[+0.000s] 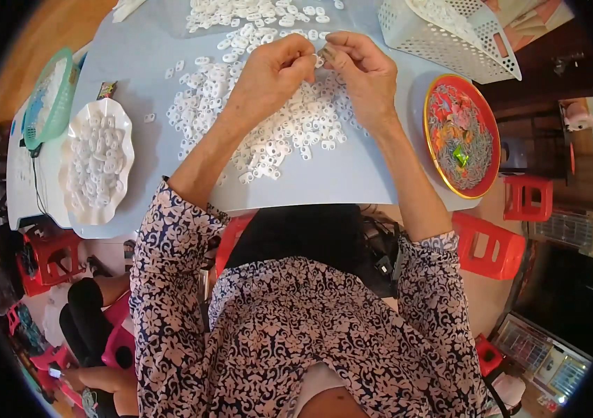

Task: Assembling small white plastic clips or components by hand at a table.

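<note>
Above a pile of small white oval plastic pieces with holes (268,150), my two hands meet with their fingertips nearly together. My left hand (274,80) is closed in a pinch on one small white plastic piece (319,61). My right hand (365,80) is pinched at the other side of that piece; whatever its fingertips hold is too small to make out. To the right is a red oval tray with a gold rim (427,143), holding many thin grey parts (476,139) and a green wrapped packet (460,156).
On the left stand a scalloped white dish (126,139) of white pieces and a green basket (66,87). A white perforated basket (450,52) is at the back right. Red stools (489,245) surround the pale table (150,160); a seated person (97,313) is at lower left.
</note>
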Demonstrator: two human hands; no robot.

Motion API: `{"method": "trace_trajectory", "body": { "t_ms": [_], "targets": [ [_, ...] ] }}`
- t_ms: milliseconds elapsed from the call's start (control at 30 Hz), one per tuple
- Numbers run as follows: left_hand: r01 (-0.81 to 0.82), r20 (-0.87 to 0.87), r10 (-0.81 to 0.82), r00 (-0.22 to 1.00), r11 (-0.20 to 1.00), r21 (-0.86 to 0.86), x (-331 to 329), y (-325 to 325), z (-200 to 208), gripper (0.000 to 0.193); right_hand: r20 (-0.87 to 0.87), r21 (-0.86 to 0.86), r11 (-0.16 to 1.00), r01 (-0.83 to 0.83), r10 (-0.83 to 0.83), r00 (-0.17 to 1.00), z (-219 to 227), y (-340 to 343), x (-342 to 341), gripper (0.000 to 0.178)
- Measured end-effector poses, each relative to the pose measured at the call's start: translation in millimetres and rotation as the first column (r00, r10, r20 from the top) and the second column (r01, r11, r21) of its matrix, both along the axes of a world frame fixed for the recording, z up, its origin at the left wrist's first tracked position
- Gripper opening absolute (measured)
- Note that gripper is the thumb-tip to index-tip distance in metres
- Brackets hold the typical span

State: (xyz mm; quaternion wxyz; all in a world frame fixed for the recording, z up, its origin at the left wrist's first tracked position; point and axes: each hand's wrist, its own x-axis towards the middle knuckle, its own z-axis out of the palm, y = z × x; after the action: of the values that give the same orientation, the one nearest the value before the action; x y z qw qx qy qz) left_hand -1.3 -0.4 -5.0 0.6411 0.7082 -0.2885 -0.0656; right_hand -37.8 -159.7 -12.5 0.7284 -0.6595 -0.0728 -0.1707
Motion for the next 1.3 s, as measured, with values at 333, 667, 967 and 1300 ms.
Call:
{"method": "trace_trajectory", "body": {
  "t_ms": [333, 667, 967, 1300],
  "targets": [
    [-0.018, 0.006, 0.018, 1.0, 1.0, -0.011, -0.5, -1.1, 0.0, 0.012, 0.01, -0.006, 1.0, 0.0, 0.0, 1.0, -0.7, 1.3, -0.6, 0.019],
    [0.017, 0.037, -0.016, 0.999, 1.0, -0.006, 0.3, -0.1, -0.1, 0.011, -0.016, -0.049, 0.998, 0.026, -0.027, 1.0, 2.9, 0.7, -3.1, 0.009],
    [0.006, 0.105, -0.015, 0.994, 0.997, 0.083, -5.2, -0.4, 7.2, 0.012, -0.049, -0.167, 0.986, 0.028, -0.037, 0.998, 2.3, -3.0, -2.0, 0.015],
    [0.065, -0.087, -0.073, 0.994, 0.994, -0.093, 1.7, 0.1, 0.6, 0.011, -0.074, -0.088, 0.996, 0.01, -0.017, 0.997, 4.4, 0.0, -4.2, 0.017]
  ]
}}
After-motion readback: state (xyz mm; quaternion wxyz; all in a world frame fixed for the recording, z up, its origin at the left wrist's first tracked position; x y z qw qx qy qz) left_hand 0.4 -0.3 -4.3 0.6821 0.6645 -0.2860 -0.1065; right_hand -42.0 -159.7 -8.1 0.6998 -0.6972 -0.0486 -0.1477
